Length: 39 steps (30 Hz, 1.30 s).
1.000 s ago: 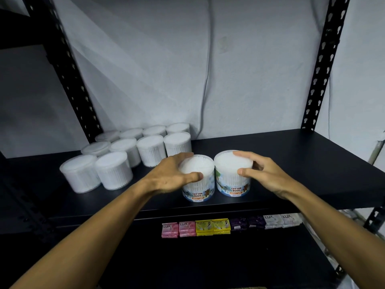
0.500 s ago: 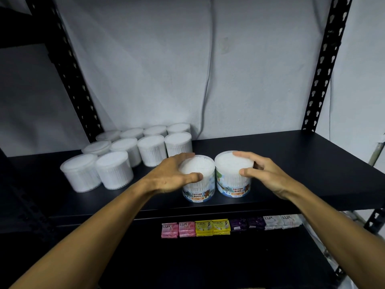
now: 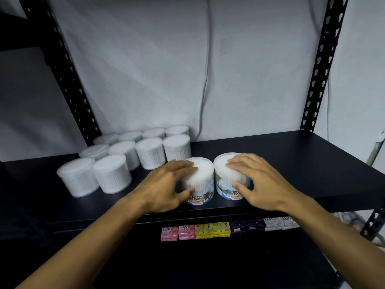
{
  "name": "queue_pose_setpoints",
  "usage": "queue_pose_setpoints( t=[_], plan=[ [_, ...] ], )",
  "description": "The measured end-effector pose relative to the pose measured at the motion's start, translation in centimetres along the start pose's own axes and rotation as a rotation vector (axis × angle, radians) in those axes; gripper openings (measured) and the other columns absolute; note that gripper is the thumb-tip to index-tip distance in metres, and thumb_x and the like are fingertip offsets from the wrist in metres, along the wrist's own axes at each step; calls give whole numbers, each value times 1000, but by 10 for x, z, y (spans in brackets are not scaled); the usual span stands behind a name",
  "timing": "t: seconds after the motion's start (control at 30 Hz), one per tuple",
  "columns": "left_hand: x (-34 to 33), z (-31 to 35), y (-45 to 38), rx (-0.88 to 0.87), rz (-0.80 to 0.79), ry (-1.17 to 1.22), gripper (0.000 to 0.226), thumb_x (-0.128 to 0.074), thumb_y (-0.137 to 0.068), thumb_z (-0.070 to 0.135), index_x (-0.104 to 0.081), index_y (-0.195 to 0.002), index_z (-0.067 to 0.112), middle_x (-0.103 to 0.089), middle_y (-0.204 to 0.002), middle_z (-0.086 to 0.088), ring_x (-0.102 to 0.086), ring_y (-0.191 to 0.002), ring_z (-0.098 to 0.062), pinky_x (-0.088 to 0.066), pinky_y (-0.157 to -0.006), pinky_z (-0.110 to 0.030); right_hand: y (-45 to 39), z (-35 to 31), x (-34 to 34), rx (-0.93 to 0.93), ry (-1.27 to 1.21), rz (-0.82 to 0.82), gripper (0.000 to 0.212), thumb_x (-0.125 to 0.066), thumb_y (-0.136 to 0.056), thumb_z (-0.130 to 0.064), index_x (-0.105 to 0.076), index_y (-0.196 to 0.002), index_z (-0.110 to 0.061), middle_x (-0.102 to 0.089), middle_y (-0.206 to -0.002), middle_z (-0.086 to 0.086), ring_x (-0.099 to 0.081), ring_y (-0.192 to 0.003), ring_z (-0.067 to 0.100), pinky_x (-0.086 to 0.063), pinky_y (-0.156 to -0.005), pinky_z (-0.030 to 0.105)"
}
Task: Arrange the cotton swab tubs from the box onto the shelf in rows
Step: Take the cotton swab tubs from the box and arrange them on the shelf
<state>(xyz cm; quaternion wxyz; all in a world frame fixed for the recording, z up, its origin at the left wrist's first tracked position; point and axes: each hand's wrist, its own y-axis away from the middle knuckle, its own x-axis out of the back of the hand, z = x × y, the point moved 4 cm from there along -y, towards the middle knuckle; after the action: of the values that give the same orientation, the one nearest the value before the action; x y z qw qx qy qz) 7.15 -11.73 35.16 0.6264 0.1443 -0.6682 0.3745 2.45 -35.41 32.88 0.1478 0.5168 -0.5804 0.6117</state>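
Two cotton swab tubs with coloured labels stand side by side near the front edge of the black shelf [image 3: 291,163]. My left hand [image 3: 166,184] grips the left tub [image 3: 203,180], fingers over its lid and thumb on its front. Over the right tub [image 3: 224,176] lies my right hand [image 3: 260,182], fingers on the lid and thumb against the label. Several more clear tubs [image 3: 150,153] stand in rows at the back left of the shelf. The box is not in view.
Black perforated uprights [image 3: 320,65] frame the shelf on both sides in front of a white wall. On the lower shelf lies a row of soap bars [image 3: 212,230] in pink, yellow, purple and white. The right half of the black shelf is bare.
Both hands have slid further over the two tubs, the right hand moving left across its lid. The hands look blurred with motion. The tubs stay near the front edge.
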Motion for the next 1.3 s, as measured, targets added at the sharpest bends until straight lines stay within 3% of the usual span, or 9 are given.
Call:
queue_pose_setpoints(
  t=[0.27, 0.63, 0.83, 0.97, 1.17, 1.3],
  plan=[
    [-18, 12, -36, -24, -33, -12, 58, -53, -92, 46, -39, -145, 28, -31, -153, 10, -32, -138, -9, -29, -112, -25, -4, 34, 7, -75, -62, -48, 47, -62, -87, -22, -50, -132, -17, -46, -137, -7, -33, -130, 9, -26, -113, 32],
    [-65, 62, -161, -56, -37, -8, 58, -54, -92, 40, -38, -145, 22, -33, -153, 1, -32, -138, -18, -32, -111, -34, -10, 156, 35, -300, -97, -3, 49, -69, -81, -6, -56, -127, -14, -51, -136, 2, -36, -131, 17, -21, -114, 31],
    [-93, 80, -243, -90, -59, -37, 57, -54, -91, 40, -40, -142, 19, -36, -151, -3, -35, -136, -23, -37, -106, -40, -22, 222, 49, -395, -37, 16, 50, -65, -79, 5, -56, -126, -9, -50, -136, 6, -39, -129, 22, -18, -106, 17],
    [-106, 88, -288, -106, -61, -48, 57, -54, -92, 39, -41, -143, 17, -36, -151, -4, -34, -137, -23, -35, -108, -39, -33, 262, 56, -440, -27, 2, 52, -60, -79, 10, -54, -127, -8, -46, -138, 8, -39, -129, 24, -27, -110, 30],
    [-118, 89, -338, -141, -70, -62, 49, -56, -91, 37, -50, -133, 13, -50, -138, -7, -46, -125, -26, -41, -100, -42, -50, 303, 57, -452, 13, 17, 49, -60, -81, 8, -52, -127, -6, -47, -136, 10, -41, -126, 26, -27, -107, 28],
    [-123, 90, -357, -150, -76, -83, 45, -55, -91, 38, -53, -128, 12, -54, -129, -7, -50, -117, -26, -44, -95, -43, -58, 324, 56, -457, -6, 5, 49, -59, -80, 10, -54, -125, -7, -48, -134, 9, -42, -124, 25, -33, -108, 37]
  ],
)
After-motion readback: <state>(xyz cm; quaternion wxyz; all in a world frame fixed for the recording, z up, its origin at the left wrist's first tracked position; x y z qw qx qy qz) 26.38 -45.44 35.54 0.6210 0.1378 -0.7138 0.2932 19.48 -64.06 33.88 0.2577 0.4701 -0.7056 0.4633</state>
